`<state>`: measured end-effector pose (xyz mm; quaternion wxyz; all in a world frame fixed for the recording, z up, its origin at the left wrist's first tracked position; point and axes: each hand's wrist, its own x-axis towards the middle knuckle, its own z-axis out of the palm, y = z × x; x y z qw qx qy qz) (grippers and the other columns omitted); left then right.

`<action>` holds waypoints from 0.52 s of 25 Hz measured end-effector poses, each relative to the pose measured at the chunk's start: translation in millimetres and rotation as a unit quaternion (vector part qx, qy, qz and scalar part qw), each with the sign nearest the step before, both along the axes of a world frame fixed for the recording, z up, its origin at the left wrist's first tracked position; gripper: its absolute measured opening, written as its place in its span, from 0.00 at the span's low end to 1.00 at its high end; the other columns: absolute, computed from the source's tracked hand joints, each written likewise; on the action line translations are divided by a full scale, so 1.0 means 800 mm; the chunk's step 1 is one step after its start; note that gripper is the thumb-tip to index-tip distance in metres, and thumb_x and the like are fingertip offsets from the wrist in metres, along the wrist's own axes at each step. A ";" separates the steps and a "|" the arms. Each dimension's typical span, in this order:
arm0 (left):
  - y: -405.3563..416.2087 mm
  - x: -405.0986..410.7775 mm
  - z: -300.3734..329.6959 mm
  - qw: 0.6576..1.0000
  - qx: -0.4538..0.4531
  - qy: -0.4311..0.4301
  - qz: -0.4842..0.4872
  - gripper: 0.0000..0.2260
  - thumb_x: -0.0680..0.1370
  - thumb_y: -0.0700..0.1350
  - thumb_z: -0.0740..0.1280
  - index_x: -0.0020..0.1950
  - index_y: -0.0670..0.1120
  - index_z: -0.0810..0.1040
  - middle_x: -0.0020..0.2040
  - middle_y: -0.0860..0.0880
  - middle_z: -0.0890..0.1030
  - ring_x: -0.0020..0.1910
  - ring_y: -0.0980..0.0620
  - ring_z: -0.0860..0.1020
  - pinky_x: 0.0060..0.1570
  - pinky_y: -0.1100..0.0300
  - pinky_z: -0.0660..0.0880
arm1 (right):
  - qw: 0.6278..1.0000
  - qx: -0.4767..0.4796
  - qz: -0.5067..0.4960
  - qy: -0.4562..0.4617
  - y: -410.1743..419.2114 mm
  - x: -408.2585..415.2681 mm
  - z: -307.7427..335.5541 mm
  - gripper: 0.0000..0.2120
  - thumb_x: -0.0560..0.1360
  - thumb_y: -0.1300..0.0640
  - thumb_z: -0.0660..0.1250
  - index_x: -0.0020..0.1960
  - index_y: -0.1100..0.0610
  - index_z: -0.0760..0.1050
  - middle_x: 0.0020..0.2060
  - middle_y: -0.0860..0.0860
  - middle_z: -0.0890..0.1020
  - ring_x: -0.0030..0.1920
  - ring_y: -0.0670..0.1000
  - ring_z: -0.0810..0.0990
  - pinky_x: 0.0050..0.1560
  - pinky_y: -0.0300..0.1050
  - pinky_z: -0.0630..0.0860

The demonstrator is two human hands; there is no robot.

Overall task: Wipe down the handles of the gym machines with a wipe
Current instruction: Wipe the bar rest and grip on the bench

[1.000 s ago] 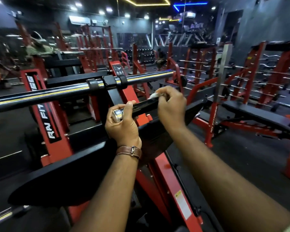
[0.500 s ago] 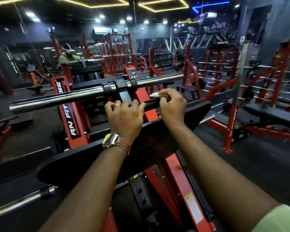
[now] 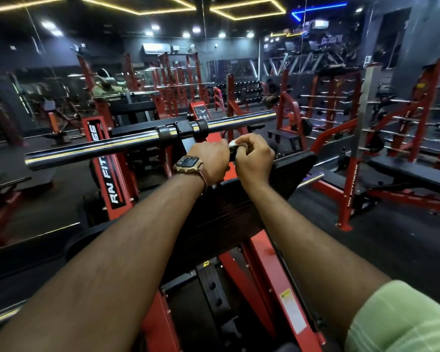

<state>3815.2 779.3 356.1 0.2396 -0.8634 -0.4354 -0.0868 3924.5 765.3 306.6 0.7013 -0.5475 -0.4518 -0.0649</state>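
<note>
A short black handle (image 3: 232, 153) sticks out from a red gym machine (image 3: 258, 247), just below a long chrome bar (image 3: 117, 146). My left hand (image 3: 208, 160), with a watch on the wrist, grips the near end of the handle. Right beside it, my right hand (image 3: 254, 158) curls round the handle and holds a small white wipe (image 3: 233, 143) against it. Only a corner of the wipe shows between the two hands. Most of the handle is hidden under my fingers.
A black padded plate (image 3: 239, 209) lies under my forearms. A red upright with white lettering (image 3: 107, 168) stands to the left. Red racks with bars (image 3: 391, 123) and a black bench (image 3: 412, 176) fill the right side. Dark floor (image 3: 366, 250) lies to the right.
My left hand has slid along the handle toward my right hand, and the chrome end cap it held is now out of sight. The view has shifted so the hands sit higher and further right.
</note>
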 end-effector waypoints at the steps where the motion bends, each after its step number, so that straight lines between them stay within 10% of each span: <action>1: -0.001 0.000 0.004 1.000 -0.012 0.001 0.008 0.16 0.80 0.51 0.65 0.62 0.42 0.70 0.53 0.43 0.81 0.51 0.41 0.81 0.37 0.54 0.67 | 0.999 -0.009 0.025 -0.021 -0.004 0.002 -0.001 0.12 0.66 0.67 0.63 0.40 0.56 0.82 0.38 0.47 0.83 0.41 0.48 0.81 0.47 0.39 0.77; 5: 0.000 -0.001 0.004 0.999 -0.032 -0.007 0.032 0.23 0.79 0.60 0.66 0.63 0.43 0.71 0.58 0.43 0.80 0.56 0.40 0.79 0.41 0.53 0.69 | 0.992 -0.101 -0.024 0.068 0.000 0.056 0.020 0.12 0.69 0.65 0.63 0.40 0.51 0.82 0.39 0.49 0.85 0.45 0.53 0.83 0.50 0.48 0.79; 9: -0.004 0.004 0.008 0.998 -0.032 -0.002 0.047 0.20 0.79 0.58 0.67 0.64 0.45 0.75 0.60 0.43 0.80 0.58 0.41 0.80 0.43 0.53 0.71 | 0.984 -0.106 0.108 -0.092 -0.016 0.022 0.018 0.14 0.68 0.70 0.65 0.42 0.55 0.84 0.37 0.46 0.84 0.41 0.46 0.82 0.46 0.33 0.76; 13: -0.005 0.009 0.014 0.997 -0.034 0.031 0.058 0.15 0.79 0.53 0.68 0.61 0.46 0.77 0.58 0.44 0.81 0.56 0.42 0.80 0.42 0.54 0.71 | 0.989 -0.087 -0.011 0.121 -0.007 0.062 0.015 0.09 0.73 0.66 0.66 0.50 0.56 0.81 0.46 0.50 0.82 0.44 0.50 0.80 0.50 0.42 0.78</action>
